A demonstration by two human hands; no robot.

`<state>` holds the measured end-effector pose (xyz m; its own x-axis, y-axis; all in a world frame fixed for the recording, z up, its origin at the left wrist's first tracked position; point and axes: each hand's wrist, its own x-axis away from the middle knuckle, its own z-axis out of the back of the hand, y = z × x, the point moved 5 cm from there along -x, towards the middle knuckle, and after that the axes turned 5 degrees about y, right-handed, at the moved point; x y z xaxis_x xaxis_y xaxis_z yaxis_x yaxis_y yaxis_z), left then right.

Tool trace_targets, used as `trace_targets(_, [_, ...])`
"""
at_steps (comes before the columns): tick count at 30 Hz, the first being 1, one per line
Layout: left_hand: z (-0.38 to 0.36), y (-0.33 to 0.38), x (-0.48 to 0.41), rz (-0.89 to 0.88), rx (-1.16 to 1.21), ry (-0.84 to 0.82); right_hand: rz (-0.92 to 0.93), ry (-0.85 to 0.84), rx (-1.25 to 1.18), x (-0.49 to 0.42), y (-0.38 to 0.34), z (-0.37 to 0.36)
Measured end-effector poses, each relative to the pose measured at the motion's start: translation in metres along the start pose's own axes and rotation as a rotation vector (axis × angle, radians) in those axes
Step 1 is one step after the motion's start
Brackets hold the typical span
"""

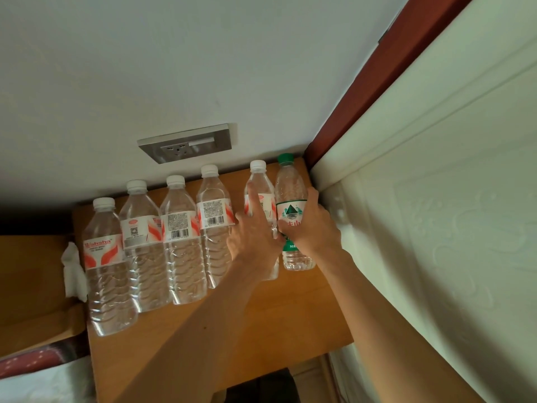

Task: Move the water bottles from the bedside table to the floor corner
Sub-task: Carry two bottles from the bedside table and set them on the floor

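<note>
I see six clear, ribbed plastic water bottles (180, 242) upright on the smooth wooden bedside table (290, 315). My left hand (252, 239) wraps the white-capped bottle (258, 181); my right hand (313, 225) grips the green-capped bottle (290, 187).

1 head-worn wide-angle camera looks steeply down and forward from close above the orange-brown wooden tabletop (290, 315), facing the white painted wall (174, 68).

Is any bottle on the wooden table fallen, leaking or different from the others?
None fallen or leaking. Only the green-capped clear plastic bottle, rightmost by the white padded headboard, differs: the other five have white caps.
</note>
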<state>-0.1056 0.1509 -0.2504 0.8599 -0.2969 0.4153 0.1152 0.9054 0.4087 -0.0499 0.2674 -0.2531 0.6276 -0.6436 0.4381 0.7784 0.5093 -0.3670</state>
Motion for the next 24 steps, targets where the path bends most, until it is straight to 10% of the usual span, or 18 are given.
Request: trace_targets(24, [0.069,-0.004,0.053,-0.004,0.258,0.023,-0.006,0.078,-0.333,0.084,-0.028,0.067])
